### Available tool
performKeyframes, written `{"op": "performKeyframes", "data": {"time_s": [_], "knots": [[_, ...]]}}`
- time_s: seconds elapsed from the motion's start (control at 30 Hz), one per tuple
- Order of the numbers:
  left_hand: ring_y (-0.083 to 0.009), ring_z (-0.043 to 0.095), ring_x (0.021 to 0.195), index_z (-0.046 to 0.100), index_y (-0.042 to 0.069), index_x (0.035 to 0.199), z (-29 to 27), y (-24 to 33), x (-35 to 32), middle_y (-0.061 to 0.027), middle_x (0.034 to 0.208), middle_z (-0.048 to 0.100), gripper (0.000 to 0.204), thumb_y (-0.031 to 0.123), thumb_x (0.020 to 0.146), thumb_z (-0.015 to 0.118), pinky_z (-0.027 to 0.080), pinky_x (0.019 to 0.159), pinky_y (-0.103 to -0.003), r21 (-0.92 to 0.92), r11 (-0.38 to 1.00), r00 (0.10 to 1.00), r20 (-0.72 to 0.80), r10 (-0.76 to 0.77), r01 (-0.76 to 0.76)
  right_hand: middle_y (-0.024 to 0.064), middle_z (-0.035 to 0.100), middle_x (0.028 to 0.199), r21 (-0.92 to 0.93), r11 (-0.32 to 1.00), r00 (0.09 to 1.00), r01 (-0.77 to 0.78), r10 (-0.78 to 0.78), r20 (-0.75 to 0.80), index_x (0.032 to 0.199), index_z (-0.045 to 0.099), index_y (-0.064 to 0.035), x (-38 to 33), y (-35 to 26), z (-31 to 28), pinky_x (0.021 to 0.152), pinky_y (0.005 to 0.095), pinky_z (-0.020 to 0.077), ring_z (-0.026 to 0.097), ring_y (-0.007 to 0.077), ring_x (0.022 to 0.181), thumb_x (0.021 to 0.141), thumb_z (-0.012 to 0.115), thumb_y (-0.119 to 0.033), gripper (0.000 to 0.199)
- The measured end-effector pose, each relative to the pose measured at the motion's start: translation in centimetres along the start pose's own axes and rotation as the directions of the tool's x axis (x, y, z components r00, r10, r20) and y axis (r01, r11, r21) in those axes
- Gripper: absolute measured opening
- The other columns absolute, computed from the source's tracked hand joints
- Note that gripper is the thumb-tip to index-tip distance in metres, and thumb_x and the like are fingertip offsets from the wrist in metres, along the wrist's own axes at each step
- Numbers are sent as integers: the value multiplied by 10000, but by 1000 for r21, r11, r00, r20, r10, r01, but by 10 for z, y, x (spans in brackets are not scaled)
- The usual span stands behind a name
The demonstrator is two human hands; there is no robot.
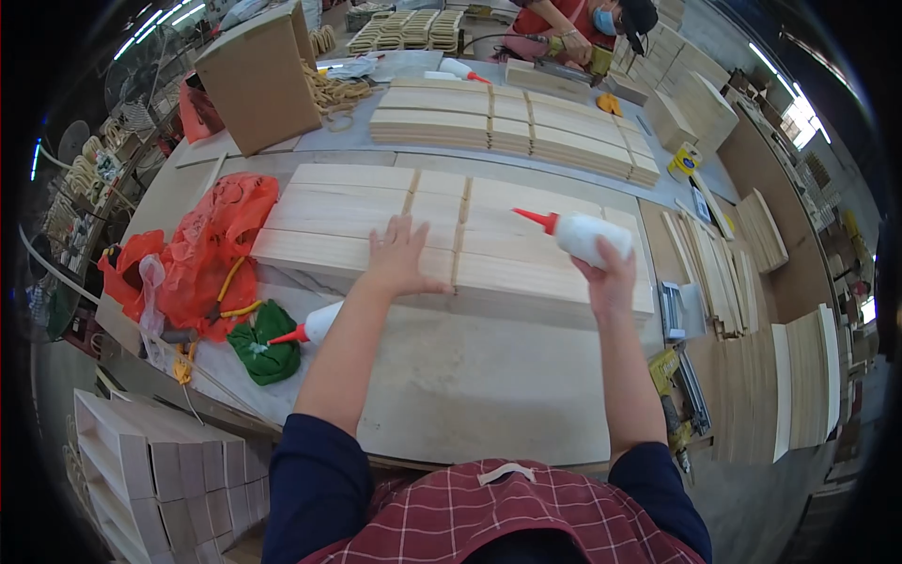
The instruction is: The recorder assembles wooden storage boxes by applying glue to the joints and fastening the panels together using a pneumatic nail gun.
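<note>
My right hand (609,279) is wrapped round a white glue bottle (590,237) with a red nozzle. The bottle is held sideways above the boards, its nozzle pointing left. Fingers spread, my left hand (401,258) rests on the pale wooden boards (324,218), near the front edge. These boards lie side by side in a block, with two darker grooves (461,226) running across them. Beside my left forearm lies a second glue bottle (322,321), its red nozzle resting over a green cloth bundle (264,343).
Red plastic bags (218,221) lie at the left, below a cardboard box (258,80). Another grooved stack of boards (512,117) is farther back, where a co-worker (554,33) handles a tool. Nail guns (678,395), wood strips (709,273) and a yellow tape roll (684,162) are at the right.
</note>
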State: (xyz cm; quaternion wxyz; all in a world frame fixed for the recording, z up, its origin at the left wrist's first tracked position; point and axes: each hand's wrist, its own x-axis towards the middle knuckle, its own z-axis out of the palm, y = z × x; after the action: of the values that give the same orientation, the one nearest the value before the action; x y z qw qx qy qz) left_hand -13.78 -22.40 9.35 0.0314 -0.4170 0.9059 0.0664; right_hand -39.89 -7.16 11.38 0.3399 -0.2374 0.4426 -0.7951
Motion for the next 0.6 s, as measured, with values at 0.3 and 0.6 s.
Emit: {"op": "performKeyframes", "data": {"time_s": [0.3, 0.6], "knots": [[-316, 94, 1350, 240, 58, 1376, 45, -23, -3, -154, 1451, 153, 1026, 766, 659, 433, 75, 1045, -563, -29, 1000, 987, -162, -7, 2, 122, 498, 1044, -351, 931, 983, 96, -144, -113, 1161, 368, -12, 80, 82, 78, 620, 302, 533, 565, 209, 871, 636, 779, -165, 684], [-310, 112, 1347, 242, 38, 1370, 40, -24, -1, -156, 1443, 178, 1018, 749, 667, 436, 77, 1043, -562, -67, 998, 985, -174, -20, 8, 123, 515, 1018, -504, 851, 971, 148, -221, -87, 1137, 394, -8, 111, 102, 85, 574, 281, 515, 566, 188, 826, 623, 789, -187, 672]]}}
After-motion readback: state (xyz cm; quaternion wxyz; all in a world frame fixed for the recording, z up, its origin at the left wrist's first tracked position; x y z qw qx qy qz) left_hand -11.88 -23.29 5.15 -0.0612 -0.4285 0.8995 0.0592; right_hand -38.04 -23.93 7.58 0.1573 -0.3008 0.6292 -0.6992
